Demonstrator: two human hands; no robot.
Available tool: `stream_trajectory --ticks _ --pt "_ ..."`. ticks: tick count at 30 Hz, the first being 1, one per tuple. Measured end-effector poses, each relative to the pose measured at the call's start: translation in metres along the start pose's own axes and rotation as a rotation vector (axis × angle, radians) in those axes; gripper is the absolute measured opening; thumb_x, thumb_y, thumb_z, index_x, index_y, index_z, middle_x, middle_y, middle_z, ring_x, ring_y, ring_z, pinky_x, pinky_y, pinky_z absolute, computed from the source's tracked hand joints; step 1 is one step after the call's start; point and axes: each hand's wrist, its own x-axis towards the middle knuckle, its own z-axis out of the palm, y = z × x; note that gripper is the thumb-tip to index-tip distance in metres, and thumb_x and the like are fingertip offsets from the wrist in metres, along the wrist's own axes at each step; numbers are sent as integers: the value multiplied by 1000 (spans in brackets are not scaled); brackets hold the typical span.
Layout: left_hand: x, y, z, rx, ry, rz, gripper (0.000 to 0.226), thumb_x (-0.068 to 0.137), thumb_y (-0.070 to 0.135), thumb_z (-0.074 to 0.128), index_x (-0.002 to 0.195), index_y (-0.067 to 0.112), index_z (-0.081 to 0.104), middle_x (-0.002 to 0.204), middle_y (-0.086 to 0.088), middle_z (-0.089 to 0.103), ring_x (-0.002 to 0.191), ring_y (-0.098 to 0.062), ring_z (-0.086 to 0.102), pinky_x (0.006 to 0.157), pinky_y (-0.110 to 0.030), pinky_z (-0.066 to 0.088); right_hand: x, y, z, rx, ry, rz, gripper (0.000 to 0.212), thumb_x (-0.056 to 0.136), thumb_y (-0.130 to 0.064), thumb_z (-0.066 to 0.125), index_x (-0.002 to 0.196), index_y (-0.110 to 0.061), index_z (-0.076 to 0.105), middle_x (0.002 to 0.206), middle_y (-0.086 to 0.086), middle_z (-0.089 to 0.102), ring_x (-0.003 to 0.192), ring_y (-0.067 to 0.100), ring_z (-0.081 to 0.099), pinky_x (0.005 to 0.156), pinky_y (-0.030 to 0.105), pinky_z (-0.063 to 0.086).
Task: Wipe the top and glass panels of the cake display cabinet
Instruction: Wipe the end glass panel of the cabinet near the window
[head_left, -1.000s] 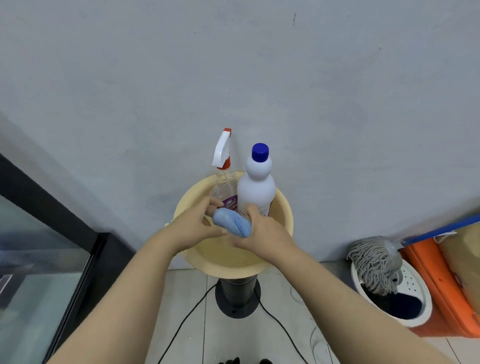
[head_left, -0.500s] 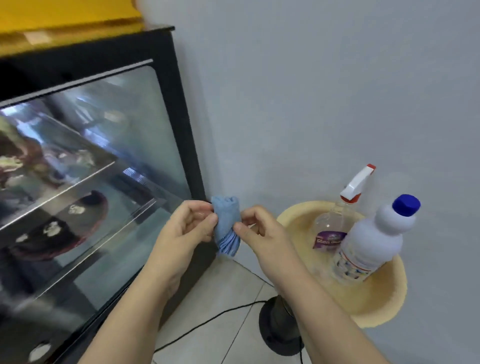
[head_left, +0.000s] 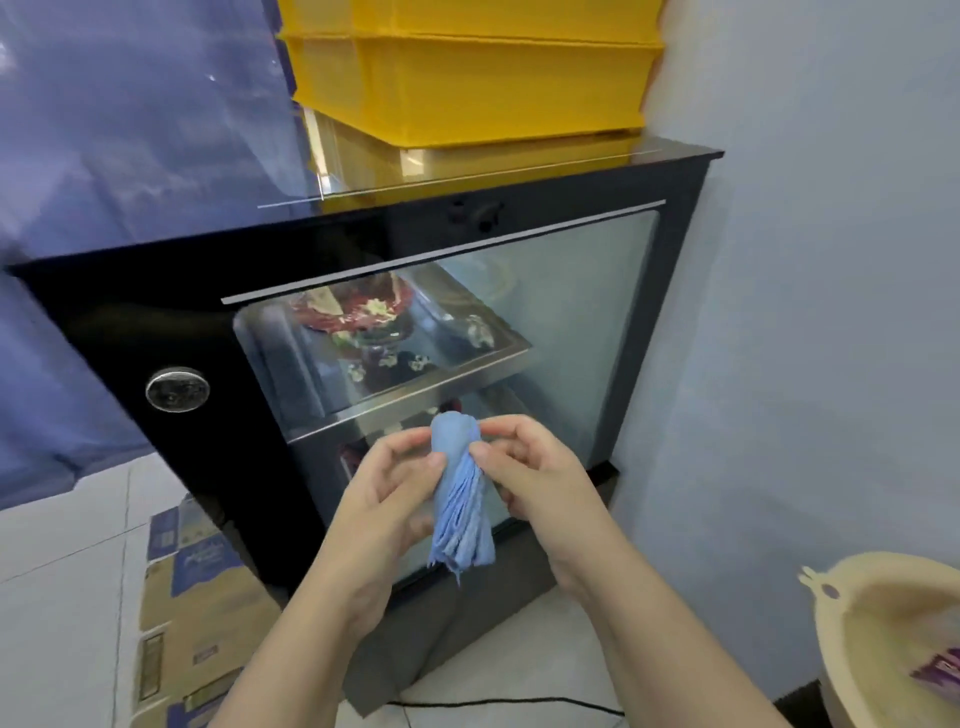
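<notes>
A black cake display cabinet (head_left: 156, 332) fills the middle of the view, its side glass panel (head_left: 571, 332) facing me with cakes on shelves inside. Its glossy top (head_left: 467, 171) carries stacked yellow trays (head_left: 467, 78). In front of the lower glass I hold a folded light-blue cloth (head_left: 460, 499) upright between both hands. My left hand (head_left: 384, 499) pinches its left side and my right hand (head_left: 540, 483) pinches its right side. The cloth's loose layers hang downward, a little short of the glass.
A cream basin (head_left: 852, 639) on a stand sits at the lower right by the grey wall (head_left: 831, 312). A flattened cardboard box (head_left: 187, 613) lies on the tiled floor at left. A black cable (head_left: 493, 702) runs along the floor. Blue sheeting (head_left: 104, 130) hangs at left.
I lifted the cloth out of the basin and turned left toward the cabinet. The basin and bottles slid to the right edge; the bottles are out of view now.
</notes>
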Motion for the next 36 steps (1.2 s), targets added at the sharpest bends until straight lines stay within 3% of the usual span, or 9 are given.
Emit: stream_trajectory --ticks 4,11,14,16,18,22,29,32,36 --pt "3 10 -47 32 66 33 34 77 27 73 109 21 63 100 -7 70 91 -21 67 80 -36 53 18 -4 47 5 -44 -8 12 87 -31 64 98 -26 64 87 -7 63 65 -8 52 59 9 38" --pt "9 15 -80 -9 118 20 25 82 31 58 101 18 67 87 1 68 78 -12 65 67 -30 54 42 4 74 -78 -128 5 10 88 -18 62 78 -21 63 73 -13 56 66 -1 48 63 10 37" --pt "11 12 -80 -40 221 51 26 80 31 59 99 17 68 87 -1 68 76 -12 63 63 -22 51 50 3 70 -31 -130 61 11 89 -31 59 81 -25 62 68 -18 55 61 -1 45 64 16 34" --pt "13 9 -77 -38 298 78 26 79 29 62 101 16 69 94 -7 69 82 -16 64 70 -27 52 54 -1 67 -45 -223 76 13 86 -41 62 87 -27 63 72 -15 58 62 1 47 63 15 35" --pt "13 9 -71 -59 319 63 23 82 28 60 98 14 69 95 -10 70 83 -21 65 74 -33 52 57 -3 66 -86 -282 60 12 83 -36 67 93 -30 63 78 -10 59 69 0 54 65 13 40" --pt "15 10 -59 -157 309 23 22 89 27 52 83 10 64 79 -8 67 69 -20 63 58 -30 50 63 2 57 -69 -241 79 8 87 -26 65 95 -25 62 79 -6 62 58 -7 52 55 9 38" --pt "20 3 -39 -239 332 -11 41 93 39 48 120 10 58 117 -13 65 107 -28 63 90 -46 51 68 10 47 -30 -313 55 8 89 -24 63 93 -25 56 79 3 63 73 11 58 68 24 42" --pt "21 2 -39 -224 364 -1 33 90 22 53 119 8 57 115 -16 66 105 -32 64 82 -43 54 71 11 43 -2 -273 52 6 93 -24 56 88 -26 59 84 -1 65 78 11 61 70 25 46" --pt "23 6 -40 -146 335 29 28 93 20 48 117 11 61 108 -12 70 96 -29 67 70 -38 57 71 11 37 12 -267 86 23 92 -50 51 80 -35 64 97 -22 57 88 -10 56 74 13 38"
